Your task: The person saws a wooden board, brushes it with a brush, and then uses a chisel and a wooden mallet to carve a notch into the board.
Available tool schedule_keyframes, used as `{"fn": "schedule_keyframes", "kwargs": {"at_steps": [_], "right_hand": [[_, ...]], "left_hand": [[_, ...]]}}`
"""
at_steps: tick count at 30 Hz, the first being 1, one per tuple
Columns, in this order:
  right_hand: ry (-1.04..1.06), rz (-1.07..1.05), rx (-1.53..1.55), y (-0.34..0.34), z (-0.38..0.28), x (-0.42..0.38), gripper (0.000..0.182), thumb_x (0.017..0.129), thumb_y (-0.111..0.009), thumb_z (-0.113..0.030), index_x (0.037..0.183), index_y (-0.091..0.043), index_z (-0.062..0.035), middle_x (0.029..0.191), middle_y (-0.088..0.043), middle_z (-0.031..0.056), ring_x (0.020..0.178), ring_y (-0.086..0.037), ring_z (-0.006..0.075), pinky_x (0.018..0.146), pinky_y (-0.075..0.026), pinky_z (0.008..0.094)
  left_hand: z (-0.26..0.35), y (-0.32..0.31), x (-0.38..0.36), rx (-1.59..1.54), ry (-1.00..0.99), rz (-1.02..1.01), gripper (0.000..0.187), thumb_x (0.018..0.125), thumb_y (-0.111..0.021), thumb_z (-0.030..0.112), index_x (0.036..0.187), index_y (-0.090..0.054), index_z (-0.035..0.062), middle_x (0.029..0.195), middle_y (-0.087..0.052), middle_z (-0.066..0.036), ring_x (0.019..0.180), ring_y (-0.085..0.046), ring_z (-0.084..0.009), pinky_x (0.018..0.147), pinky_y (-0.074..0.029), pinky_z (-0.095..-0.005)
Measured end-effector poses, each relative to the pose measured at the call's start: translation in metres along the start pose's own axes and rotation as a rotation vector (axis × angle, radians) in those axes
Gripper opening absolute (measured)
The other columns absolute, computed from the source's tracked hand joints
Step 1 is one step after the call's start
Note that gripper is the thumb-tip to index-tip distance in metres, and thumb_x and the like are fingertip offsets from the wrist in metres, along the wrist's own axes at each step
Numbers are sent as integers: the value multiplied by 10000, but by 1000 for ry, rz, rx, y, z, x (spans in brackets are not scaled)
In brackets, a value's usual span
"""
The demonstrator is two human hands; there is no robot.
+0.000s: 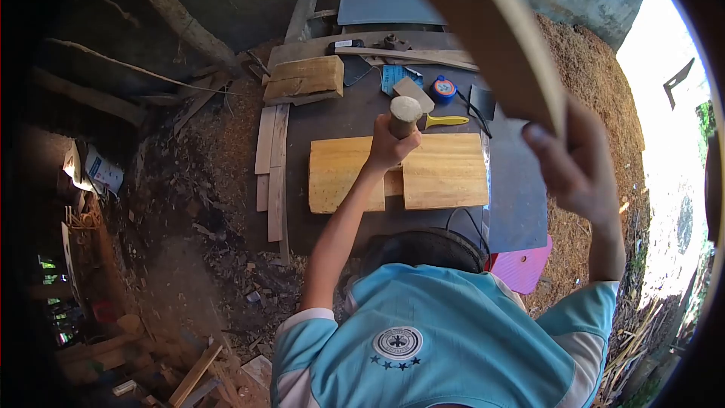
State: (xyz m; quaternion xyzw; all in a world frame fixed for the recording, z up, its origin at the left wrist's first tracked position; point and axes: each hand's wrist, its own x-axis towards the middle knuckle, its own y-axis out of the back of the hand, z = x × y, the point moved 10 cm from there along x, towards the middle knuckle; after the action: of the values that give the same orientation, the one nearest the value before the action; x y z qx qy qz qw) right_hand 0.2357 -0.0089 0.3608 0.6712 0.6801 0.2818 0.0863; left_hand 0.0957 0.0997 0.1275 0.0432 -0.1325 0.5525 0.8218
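Note:
My left hand (393,148) is closed around the upright wooden handle of a chisel (406,109), whose pale, flattened butt end faces up; the blade is hidden below my fist. Beneath it lies a yellowish wooden board (445,174) with a narrow notch at its near edge, right under my wrist. Raised at the right, my right hand (578,166) grips a long wooden piece (506,38), held above table height and running out of the top of the view. A yellow-handled tool with a flat head (447,121) rests just beyond the board.
On the dark table (355,242) are a thick wooden block (303,80), a blue tape measure (444,89), a blue packet (399,78) and thin strips (278,174) along the left edge. A pink seat (522,264) shows near me. Shavings (593,91) cover the ground at right.

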Motion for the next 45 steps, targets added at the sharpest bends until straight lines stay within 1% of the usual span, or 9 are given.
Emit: {"fn": "schedule_keyframes", "kwargs": {"at_steps": [3,5,9,12,17,22,25,31,45], "right_hand": [[79,269,195,39,-30,-4,358,901,-447,-344,849,-492,8,522,-432,11,349,-358,56,301,-292,199],[140,272,176,23,-16,-3,338,883,-489,-306,845,-476,29,533,-473,76,414,-431,176,383,-347,281],[-41,-355,-217,-78,91,-13,361,855,-557,-276,828,-470,73,554,-504,230,511,-514,384,506,-412,413],[-135,-442,-287,-62,67,-3,382,853,-564,-301,788,-490,68,546,-509,215,500,-528,351,500,-400,412],[40,173,152,24,-30,14,281,907,-481,-281,879,-518,-3,482,-414,-31,337,-378,35,317,-286,188],[357,517,175,38,-20,9,381,938,-380,-299,653,-430,-52,461,-426,31,314,-397,86,308,-287,215],[-142,-388,-300,-69,115,-8,333,874,-526,-252,922,-516,78,583,-527,159,578,-584,189,523,-445,352],[-411,-97,193,-58,173,-28,329,913,-479,-305,943,-476,22,503,-439,-5,363,-430,64,328,-358,227],[-543,226,449,-182,303,-30,369,868,-551,-318,745,-452,15,513,-506,70,408,-526,154,381,-406,296]], "left_hand": [[-1,0,2,-23,-12,5,86,628,-616,68,629,-545,20,553,-549,-14,516,-529,-81,505,-427,-243],[-2,-1,2,-21,-15,16,83,627,-614,68,629,-546,19,551,-547,-12,507,-522,-79,493,-418,-242],[1,3,1,-32,-32,62,78,628,-606,70,633,-548,19,552,-543,-7,498,-507,-76,471,-397,-241],[-14,4,3,-58,-11,45,99,660,-619,78,654,-536,23,557,-519,-12,442,-473,-65,397,-361,-212],[-1,1,3,-74,-10,48,96,635,-591,64,576,-529,20,517,-514,0,476,-490,-73,451,-380,-239],[-7,-1,2,-60,50,13,93,639,-586,54,579,-524,21,537,-521,3,505,-502,-70,472,-383,-233],[1,0,4,-83,7,4,93,641,-590,55,583,-524,22,543,-523,3,505,-499,-70,472,-381,-229],[-3,1,0,-152,61,15,79,662,-574,57,608,-529,21,551,-515,-11,477,-485,-82,446,-375,-230],[-50,123,-33,-774,185,485,127,620,-484,36,714,-434,106,612,-394,-34,555,-400,-161,509,-369,-302]]}}
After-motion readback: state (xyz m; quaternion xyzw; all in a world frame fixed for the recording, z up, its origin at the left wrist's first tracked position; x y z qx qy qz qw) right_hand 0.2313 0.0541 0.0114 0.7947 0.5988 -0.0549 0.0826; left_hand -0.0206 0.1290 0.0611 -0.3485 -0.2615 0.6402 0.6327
